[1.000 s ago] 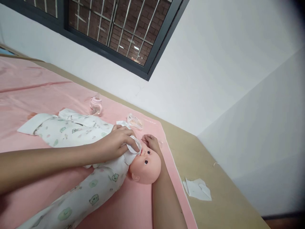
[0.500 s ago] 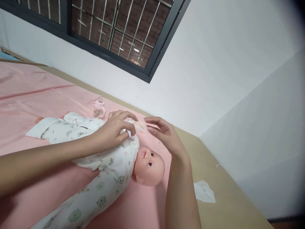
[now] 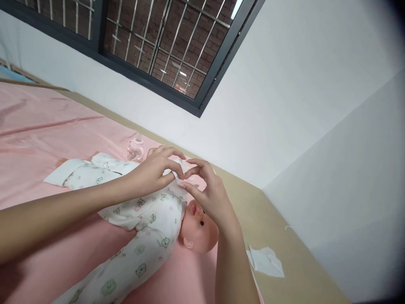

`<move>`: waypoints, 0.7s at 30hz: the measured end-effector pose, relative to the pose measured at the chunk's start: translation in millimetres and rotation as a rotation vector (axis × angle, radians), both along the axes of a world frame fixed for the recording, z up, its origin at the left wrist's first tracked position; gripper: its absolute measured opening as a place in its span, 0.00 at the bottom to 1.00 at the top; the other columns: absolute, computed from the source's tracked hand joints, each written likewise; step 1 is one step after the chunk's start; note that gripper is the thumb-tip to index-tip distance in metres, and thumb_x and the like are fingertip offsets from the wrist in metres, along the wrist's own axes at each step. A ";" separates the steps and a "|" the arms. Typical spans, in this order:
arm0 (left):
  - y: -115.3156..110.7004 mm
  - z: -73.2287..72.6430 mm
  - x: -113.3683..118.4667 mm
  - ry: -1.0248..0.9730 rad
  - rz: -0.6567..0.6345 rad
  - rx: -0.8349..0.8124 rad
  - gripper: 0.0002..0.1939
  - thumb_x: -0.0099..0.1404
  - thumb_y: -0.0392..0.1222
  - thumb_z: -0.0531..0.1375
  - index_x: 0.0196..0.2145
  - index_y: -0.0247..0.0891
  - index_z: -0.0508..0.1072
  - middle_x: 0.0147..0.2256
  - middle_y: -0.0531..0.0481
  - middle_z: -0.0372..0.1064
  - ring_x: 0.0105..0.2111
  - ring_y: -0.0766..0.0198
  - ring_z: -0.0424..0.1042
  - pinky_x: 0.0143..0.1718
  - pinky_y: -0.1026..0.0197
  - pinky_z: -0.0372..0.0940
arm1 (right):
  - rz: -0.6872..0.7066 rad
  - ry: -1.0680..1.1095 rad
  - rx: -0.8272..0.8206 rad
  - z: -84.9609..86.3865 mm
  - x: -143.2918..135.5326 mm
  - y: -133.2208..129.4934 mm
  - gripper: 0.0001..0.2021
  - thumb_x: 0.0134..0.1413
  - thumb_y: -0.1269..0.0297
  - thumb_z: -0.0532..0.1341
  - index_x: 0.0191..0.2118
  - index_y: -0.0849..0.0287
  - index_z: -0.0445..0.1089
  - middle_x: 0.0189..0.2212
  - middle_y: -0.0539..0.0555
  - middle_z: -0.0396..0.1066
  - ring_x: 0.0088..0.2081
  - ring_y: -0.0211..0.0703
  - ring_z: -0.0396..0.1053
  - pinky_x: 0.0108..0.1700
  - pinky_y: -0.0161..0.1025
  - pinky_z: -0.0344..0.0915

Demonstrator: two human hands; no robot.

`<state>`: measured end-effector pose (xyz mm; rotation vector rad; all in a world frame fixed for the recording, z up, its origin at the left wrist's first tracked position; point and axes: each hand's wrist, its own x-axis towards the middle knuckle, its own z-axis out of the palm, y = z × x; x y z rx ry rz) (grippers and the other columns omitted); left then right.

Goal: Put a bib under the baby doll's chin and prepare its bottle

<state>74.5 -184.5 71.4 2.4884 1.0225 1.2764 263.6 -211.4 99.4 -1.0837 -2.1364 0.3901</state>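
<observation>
A bald baby doll (image 3: 199, 230) lies on its back in white pyjamas (image 3: 152, 228) with a green animal print. Over its upper chest, my left hand (image 3: 163, 166) pinches a thin white piece (image 3: 179, 181) that looks like tissue or cloth. Whether this piece belongs to the pyjamas cannot be made out. My right hand (image 3: 209, 188) meets it from the other side, its curled fingers and thumb closed at the edge of the white piece. The right hand partly covers the doll's face. A pink-topped baby bottle (image 3: 135, 148) stands beyond my left hand.
Pink sheet (image 3: 50, 131) covers much of the tan surface (image 3: 259, 211). A folded white tissue (image 3: 266, 261) lies to the right. The white wall (image 3: 240, 139) and a barred, dark-framed window (image 3: 161, 46) rise behind.
My right hand has moved left and closed in on the white piece beside my left hand, now covering part of the doll's face. The whole view has shifted slightly.
</observation>
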 end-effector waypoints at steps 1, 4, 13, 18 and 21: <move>1.4 0.5 -0.8 0.003 0.004 0.003 0.16 0.60 0.33 0.51 0.31 0.45 0.78 0.52 0.54 0.65 0.55 0.53 0.58 0.57 0.43 0.51 | -0.013 -0.009 -0.011 -0.3 -0.9 0.2 0.20 0.55 0.59 0.63 0.53 0.50 0.61 0.35 0.50 0.71 0.42 0.41 0.71 0.49 0.43 0.66; 8.6 5.1 -6.9 -0.013 0.034 0.027 0.16 0.61 0.34 0.51 0.36 0.45 0.78 0.51 0.53 0.66 0.54 0.54 0.59 0.57 0.45 0.53 | -0.038 -0.006 -0.015 -1.4 -0.2 3.0 0.17 0.55 0.62 0.62 0.51 0.51 0.63 0.31 0.48 0.69 0.37 0.39 0.70 0.47 0.40 0.65; 62.0 17.9 -66.7 -0.219 0.317 -0.079 0.14 0.64 0.40 0.52 0.43 0.37 0.75 0.48 0.49 0.69 0.49 0.57 0.67 0.53 0.54 0.60 | -0.380 0.036 0.085 -15.6 42.7 48.6 0.08 0.50 0.62 0.57 0.26 0.56 0.56 0.30 0.52 0.69 0.30 0.39 0.65 0.36 0.36 0.61; 113.3 -15.0 -96.2 -0.136 0.475 -0.276 0.19 0.67 0.43 0.50 0.52 0.31 0.68 0.48 0.44 0.70 0.43 0.59 0.69 0.48 0.55 0.63 | -0.462 -0.042 -0.063 -28.1 74.9 70.2 0.08 0.48 0.63 0.53 0.30 0.58 0.68 0.30 0.54 0.71 0.28 0.39 0.64 0.33 0.37 0.59; 142.2 -40.5 -107.0 -0.095 0.544 -0.357 0.22 0.64 0.45 0.55 0.51 0.28 0.65 0.43 0.42 0.73 0.40 0.56 0.71 0.45 0.54 0.64 | -0.579 -0.076 -0.189 -33.0 92.3 76.7 0.11 0.46 0.66 0.53 0.32 0.59 0.73 0.27 0.54 0.71 0.27 0.40 0.64 0.32 0.37 0.59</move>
